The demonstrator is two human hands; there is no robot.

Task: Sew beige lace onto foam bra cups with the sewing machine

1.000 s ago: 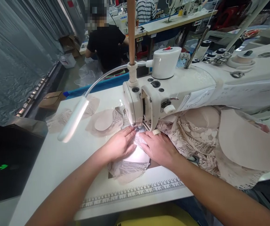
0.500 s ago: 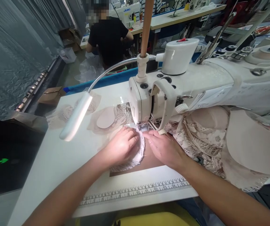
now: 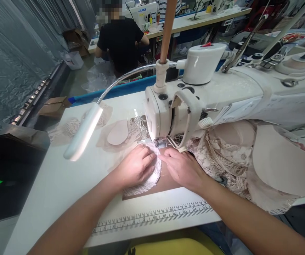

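Note:
Under the needle area of a white sewing machine (image 3: pixel 159 115) lies a pale, curved lace fabric piece (image 3: pixel 156 173) with a ragged edge. My left hand (image 3: pixel 136 164) rests on top of it, fingers bent and pressed together, hiding its middle. From the other side my right hand (image 3: pixel 182 168) holds at its edge near the presser foot, one digit stretched toward the lace and the other fingers curled. A brown flat sheet (image 3: pixel 168 177) lies beneath the lace and both hands. The needle tip is too small to make out.
Beige lace garments with cups (image 3: pixel 229 159) are heaped right of the machine. A lit lamp (image 3: pixel 84 132) on a bendy neck hangs over the left table, above loose cup pieces (image 3: pixel 117 132). A printed ruler (image 3: pixel 152 217) runs along the front edge. A person (image 3: pixel 120 42) sits beyond.
The lace piece has turned slightly and shifted a little under my hands. My right hand's fingers are more curled, with one digit lower on the lace edge. The view has shifted slightly.

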